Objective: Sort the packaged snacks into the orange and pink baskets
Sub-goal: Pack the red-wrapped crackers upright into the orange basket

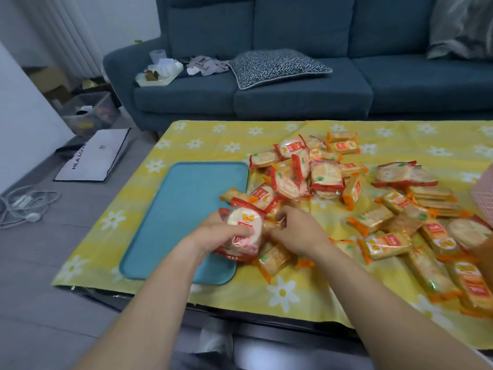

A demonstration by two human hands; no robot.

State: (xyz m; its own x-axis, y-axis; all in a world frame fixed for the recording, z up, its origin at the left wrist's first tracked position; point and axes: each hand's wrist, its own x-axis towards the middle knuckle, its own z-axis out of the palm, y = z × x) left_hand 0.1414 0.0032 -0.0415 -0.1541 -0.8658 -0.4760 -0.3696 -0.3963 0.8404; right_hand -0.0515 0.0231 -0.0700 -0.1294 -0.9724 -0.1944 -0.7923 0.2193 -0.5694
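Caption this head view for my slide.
Sorting: left hand grips red cracker packs while right hand reaches into the snack pile.

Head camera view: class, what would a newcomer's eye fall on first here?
A heap of red and orange snack packets covers the middle and right of the yellow daisy tablecloth. Up front, the left hand grips round red-edged packets at the right edge of the teal tray, the right hand close beside it.

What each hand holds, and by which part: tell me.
The left hand grips a red round-cracker packet by its left edge. The right hand curls into the snack pile beside it; whether it holds anything cannot be told.
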